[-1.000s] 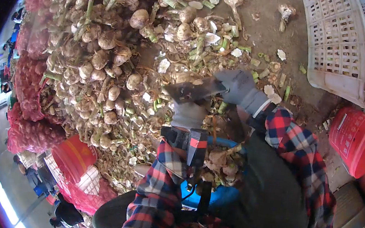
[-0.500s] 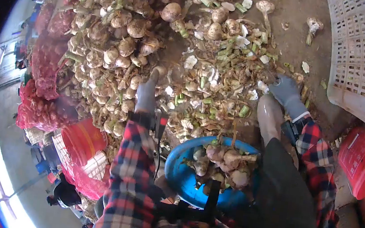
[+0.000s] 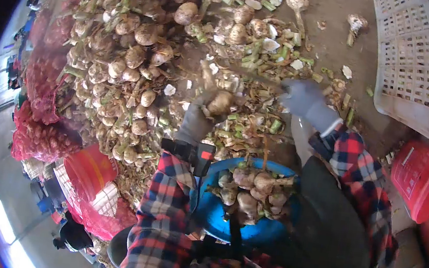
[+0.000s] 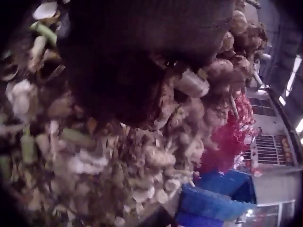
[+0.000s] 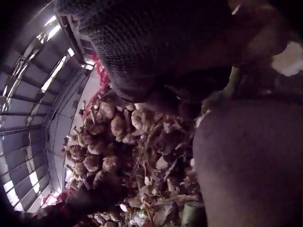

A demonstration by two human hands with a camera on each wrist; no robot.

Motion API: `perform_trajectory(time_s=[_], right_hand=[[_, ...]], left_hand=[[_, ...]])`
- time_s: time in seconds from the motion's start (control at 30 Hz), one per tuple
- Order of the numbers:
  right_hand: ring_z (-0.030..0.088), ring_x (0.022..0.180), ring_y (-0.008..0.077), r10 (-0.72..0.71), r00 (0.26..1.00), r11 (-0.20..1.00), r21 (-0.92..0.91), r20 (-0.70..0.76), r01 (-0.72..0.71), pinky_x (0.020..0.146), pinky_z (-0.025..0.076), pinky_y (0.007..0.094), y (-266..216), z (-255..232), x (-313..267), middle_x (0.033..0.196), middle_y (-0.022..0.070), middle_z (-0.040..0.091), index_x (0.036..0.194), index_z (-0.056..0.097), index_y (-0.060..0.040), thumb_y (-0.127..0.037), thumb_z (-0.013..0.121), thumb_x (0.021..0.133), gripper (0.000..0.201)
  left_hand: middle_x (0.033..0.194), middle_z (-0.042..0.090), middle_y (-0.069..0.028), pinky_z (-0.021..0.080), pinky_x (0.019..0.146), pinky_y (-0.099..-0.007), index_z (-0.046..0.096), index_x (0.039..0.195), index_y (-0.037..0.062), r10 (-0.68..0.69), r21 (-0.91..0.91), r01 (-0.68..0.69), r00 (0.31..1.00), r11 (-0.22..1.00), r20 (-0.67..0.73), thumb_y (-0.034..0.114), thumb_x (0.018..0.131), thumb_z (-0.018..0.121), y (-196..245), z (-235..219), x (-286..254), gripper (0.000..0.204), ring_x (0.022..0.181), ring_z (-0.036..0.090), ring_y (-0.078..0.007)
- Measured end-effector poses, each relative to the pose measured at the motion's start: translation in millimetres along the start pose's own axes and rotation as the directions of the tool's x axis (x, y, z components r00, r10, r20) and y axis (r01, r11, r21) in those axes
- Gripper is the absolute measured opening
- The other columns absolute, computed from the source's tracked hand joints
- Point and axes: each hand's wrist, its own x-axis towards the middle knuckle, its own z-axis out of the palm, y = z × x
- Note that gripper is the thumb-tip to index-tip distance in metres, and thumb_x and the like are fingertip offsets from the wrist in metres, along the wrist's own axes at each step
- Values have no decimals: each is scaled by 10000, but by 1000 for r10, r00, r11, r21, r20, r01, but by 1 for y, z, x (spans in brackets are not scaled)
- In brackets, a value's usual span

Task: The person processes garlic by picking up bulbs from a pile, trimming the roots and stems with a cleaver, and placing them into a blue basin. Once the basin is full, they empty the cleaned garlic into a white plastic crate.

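In the head view my gloved left hand holds a garlic bulb whose stem points up and away, over the scattered trimmings. My gloved right hand grips a knife, and its thin blade reaches leftward toward the stem, blurred. Below the hands stands a blue basin with several garlic bulbs in it. A large heap of garlic with stems lies to the left. Both gloves are dark and close to the lens in the wrist views, hiding most of the grip.
Cut stems and peelings cover the floor ahead. A white plastic crate stands at right, with a red bucket below it. Another red bucket and red mesh sacks are at left. My knee sits close beside the right hand.
The left hand reached left to the heap, took a garlic bulb and brought it back right, above the basin. The right hand with the knife swung out right, then returned slightly left.
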Motion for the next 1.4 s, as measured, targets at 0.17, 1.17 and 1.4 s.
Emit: perform_trajectory(time_s=[0.17,1.17,1.4], right_hand=[[557,732,302,-171,984,985,17,-38,172,675,440,388,-38,-20,-6,791,139,581,939,558,-161,-265,459,691,286],[557,691,266,-336,924,941,-99,-180,323,581,437,364,-12,11,-11,723,74,555,784,511,-132,-217,553,607,201],[560,676,282,-1,971,998,-54,-241,-13,613,439,379,39,10,1,741,101,571,809,562,-142,-203,526,652,173]], left_hand=[[837,590,-97,441,667,-233,540,922,-63,-207,-508,297,952,809,227,83,721,522,15,22,17,249,743,552,-136],[802,556,-74,389,680,-382,591,783,86,15,290,-11,1000,957,-10,182,669,564,33,61,1,152,794,517,-242],[854,547,-70,454,682,-291,510,919,16,275,521,-242,961,818,14,108,662,595,67,27,6,285,798,525,-176]])
